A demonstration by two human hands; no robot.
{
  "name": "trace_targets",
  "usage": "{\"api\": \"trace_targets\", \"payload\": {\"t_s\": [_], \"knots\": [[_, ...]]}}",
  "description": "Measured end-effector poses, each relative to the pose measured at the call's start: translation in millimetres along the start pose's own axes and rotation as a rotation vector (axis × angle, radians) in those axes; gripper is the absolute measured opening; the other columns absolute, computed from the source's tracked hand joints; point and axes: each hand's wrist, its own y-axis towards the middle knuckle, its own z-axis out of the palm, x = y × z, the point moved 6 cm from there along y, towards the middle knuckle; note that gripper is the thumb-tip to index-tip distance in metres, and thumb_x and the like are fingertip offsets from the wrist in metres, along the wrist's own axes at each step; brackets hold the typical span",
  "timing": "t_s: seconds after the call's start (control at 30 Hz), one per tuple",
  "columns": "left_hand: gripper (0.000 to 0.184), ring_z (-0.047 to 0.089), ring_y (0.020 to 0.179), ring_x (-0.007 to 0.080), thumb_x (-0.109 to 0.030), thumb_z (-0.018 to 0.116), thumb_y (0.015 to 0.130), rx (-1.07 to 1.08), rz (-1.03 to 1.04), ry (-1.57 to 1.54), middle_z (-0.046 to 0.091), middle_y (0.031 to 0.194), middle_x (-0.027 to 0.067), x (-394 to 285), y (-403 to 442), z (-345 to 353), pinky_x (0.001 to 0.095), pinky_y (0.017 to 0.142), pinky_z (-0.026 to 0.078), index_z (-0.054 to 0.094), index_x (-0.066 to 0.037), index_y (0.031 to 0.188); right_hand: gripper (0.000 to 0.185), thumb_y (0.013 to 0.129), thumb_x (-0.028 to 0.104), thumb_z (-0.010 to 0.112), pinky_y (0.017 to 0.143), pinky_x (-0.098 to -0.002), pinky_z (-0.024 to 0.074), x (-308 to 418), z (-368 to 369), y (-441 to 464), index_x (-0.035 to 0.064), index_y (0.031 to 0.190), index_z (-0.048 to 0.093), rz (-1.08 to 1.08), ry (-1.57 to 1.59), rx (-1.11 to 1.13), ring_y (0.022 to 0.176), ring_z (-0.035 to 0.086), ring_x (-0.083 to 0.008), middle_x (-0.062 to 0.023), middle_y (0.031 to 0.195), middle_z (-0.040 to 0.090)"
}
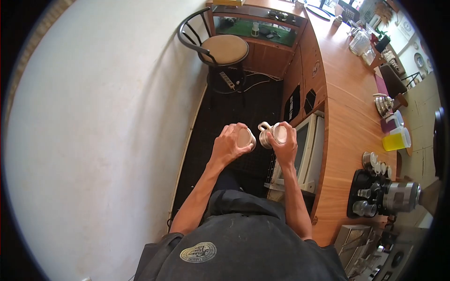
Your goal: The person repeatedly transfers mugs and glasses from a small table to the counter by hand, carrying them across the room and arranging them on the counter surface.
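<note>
My left hand (225, 146) is closed around a small round metal container (244, 137) with a flat beige top and a silvery side. My right hand (286, 149) grips a small silvery metal cup (266, 140) with a loop handle that sticks out to the left; its round top looks pale. Both are held in front of my body above the dark floor, a short gap between them. Whether the pale tops are lids or the contents, I cannot tell.
Along the right runs a wooden counter (344, 105) carrying a yellow-filled jug (395, 140), metal kettles, glassware and a grinder (402, 196). Below it stands a white-framed appliance (307, 147). A stool (225, 49) is ahead, and a white wall (93, 131) bounds the left.
</note>
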Motion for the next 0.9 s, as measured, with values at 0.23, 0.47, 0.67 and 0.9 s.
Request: {"api": "trace_targets", "payload": {"t_s": [0.23,0.47,0.67,0.9], "knots": [[0.059,0.063,0.11,0.0304,-0.027,0.085,0.07,0.084,0.044,-0.007,0.066,0.114,0.0088,15.0,146.2,30.8,0.0431,0.096,0.053,0.057,-0.015,0.12,0.05,0.08,0.034,0.083,0.076,-0.0453,0.0569,-43.5,20.8,123.7,0.0161,0.12,0.06,-0.023,-0.09,-0.076,0.094,0.068,-0.0322,-0.0113,0.104,0.06],[0.058,0.063,0.107,0.0304,-0.028,0.085,0.07,0.129,0.164,-0.034,0.066,0.111,0.009,27.4,311.2,58.5,0.0433,0.093,0.054,0.058,-0.015,0.119,0.051,0.08,0.034,0.083,0.076,-0.0457,0.0567,-80.0,43.5,259.7,0.0167,0.121,0.06,0.0,-0.105,-0.189,0.093,0.068,-0.0337,-0.0119,0.103,0.06],[0.057,0.064,0.104,0.0301,-0.027,0.084,0.071,0.165,0.273,-0.042,0.066,0.109,0.009,28.5,418.0,84.5,0.0431,0.091,0.054,0.058,-0.014,0.119,0.048,0.081,0.028,0.083,0.084,-0.043,0.0535,-108.6,51.8,346.5,0.0141,0.121,0.06,0.156,-0.088,-0.201,0.1,0.066,-0.0324,-0.0115,0.107,0.062],[0.056,0.063,0.106,0.0303,-0.027,0.085,0.071,0.19,0.282,-0.027,0.066,0.11,0.009,34.0,557.1,127.7,0.0425,0.093,0.053,0.058,-0.014,0.119,0.051,0.08,0.034,0.083,0.075,-0.0477,0.0578,-167.1,68.0,471.5,0.0186,0.121,0.059,0.095,-0.141,-0.287,0.093,0.069,-0.036,-0.0118,0.104,0.059]]}}
